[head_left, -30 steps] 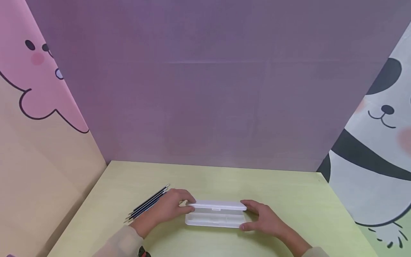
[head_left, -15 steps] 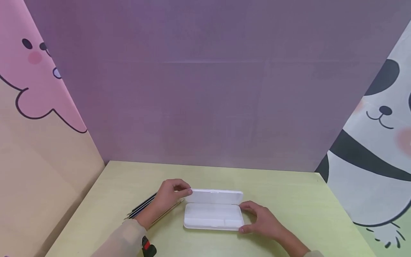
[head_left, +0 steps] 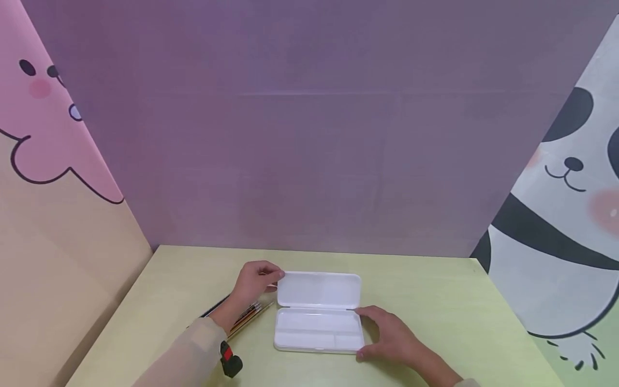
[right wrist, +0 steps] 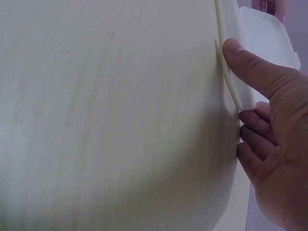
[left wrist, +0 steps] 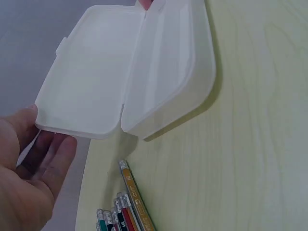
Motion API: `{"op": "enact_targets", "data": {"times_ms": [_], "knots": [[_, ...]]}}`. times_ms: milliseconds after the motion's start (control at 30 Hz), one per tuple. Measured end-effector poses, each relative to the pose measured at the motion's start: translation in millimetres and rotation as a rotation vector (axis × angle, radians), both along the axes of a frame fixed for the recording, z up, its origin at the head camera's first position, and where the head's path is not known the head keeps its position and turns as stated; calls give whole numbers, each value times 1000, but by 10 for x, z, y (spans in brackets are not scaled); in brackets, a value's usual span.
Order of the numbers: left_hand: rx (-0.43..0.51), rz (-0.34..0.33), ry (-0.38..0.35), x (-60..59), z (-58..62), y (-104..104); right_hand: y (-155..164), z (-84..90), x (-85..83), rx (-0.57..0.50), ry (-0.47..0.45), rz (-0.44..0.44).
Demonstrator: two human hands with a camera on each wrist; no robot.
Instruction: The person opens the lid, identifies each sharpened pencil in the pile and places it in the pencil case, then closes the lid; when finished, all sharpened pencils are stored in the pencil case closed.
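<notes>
White plastic case [head_left: 319, 322] on the green table [head_left: 435, 301], at the near centre, between both hands. Lid [head_left: 319, 290] swung open and tilted back toward the far wall, hinged along the rear edge of the base [head_left: 318, 332]; base interior divided into compartments, nothing visible inside. Left hand [head_left: 253, 282] at the left end of the lid, thumb and fingers pinching the lid's corner; in the left wrist view, fingers [left wrist: 45, 161] curled behind the lid edge. Right hand [head_left: 389, 336] at the right end of the base, thumb [right wrist: 250, 70] pressed on the rim, remaining fingers curled against the side wall, gripping the base. Bundle of pens and pencils [head_left: 244, 317] flat on the table just left of the case, partly under the left forearm, not touching the case. Small black and red device [head_left: 229, 361] at the left wrist. Purple backdrop [head_left: 309, 134] behind the table.
</notes>
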State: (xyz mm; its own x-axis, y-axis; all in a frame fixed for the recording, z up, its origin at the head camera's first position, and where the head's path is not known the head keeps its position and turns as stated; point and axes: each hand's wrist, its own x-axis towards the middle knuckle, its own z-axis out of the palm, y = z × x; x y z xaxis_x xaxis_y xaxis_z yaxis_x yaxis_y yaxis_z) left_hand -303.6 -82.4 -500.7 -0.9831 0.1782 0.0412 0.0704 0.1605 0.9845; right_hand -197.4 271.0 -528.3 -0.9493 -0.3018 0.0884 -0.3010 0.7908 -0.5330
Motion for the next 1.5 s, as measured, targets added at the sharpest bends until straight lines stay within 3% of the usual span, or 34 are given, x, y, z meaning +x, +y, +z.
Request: {"op": "enact_targets", "data": {"times_ms": [567,867,1233,1500], "knots": [[-45,78,-217,-101,23,21,-95,24,26,13,-25,-35],[-74,92,-233,-136,1,-30,-154,8,-25,12,-41,-4],[-41,22,-207,-81,85,-114,-85,27,-39,5,-19,-3],[-216,-68,-151,-10,221,-363,-11,49,-63,2,-41,20]]}}
